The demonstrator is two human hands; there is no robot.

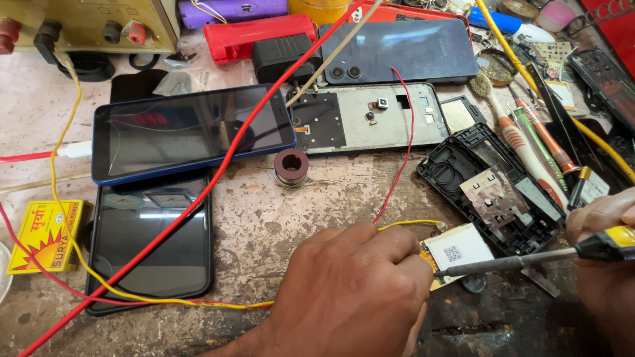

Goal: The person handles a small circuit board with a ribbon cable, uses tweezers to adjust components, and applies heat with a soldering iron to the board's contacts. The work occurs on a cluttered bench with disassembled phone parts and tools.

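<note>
My left hand (354,287) rests fisted on the worn bench, pinching a thin red wire (395,178) and a yellow wire (410,224) against the edge of a small white battery pack (460,248). My right hand (605,264) at the right edge grips a soldering iron (516,262) with a yellow and black handle. Its metal tip points left and meets the battery's orange edge beside my left hand's fingers. The fingertips of the left hand are hidden under the fist.
A blue phone (188,132) lies on a black phone (149,244) at left. An opened phone frame (370,119), solder spool (292,167), black phone shell (496,188), screwdrivers (529,149), yellow box (43,235) and power supply (86,23) crowd the bench.
</note>
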